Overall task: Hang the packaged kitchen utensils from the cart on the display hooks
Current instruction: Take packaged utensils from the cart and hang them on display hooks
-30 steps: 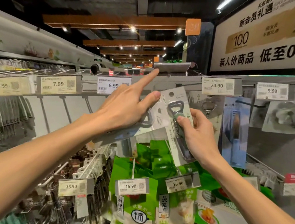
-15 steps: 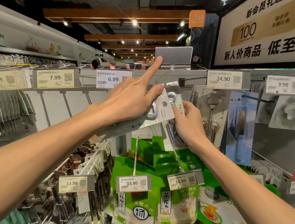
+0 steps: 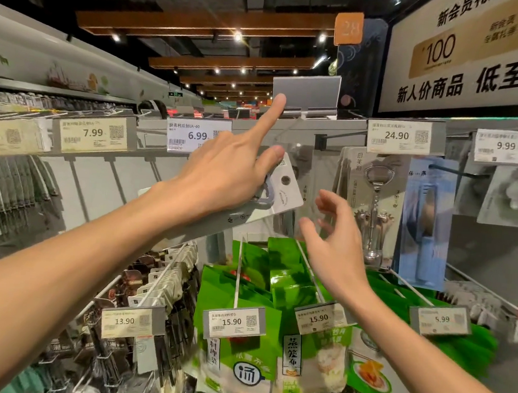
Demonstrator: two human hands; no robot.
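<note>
Rail price tags read 7.99, 6.99, 24.90, 9.99; orange aisle sign reads 28; banner shows 100.

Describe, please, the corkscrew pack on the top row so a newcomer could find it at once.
Find the big white promotional sign at the upper right; below its left end sits the 24.90 price tag. The corkscrew pack hangs directly under that tag. Its pale card shows a shiny winged metal corkscrew, whereas the blue pack to its right holds a slim tool.

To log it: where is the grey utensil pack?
Head view, centre: the left hand holds the grey utensil pack, right of the 6.99 price tag and left of the hanging corkscrew.
</note>
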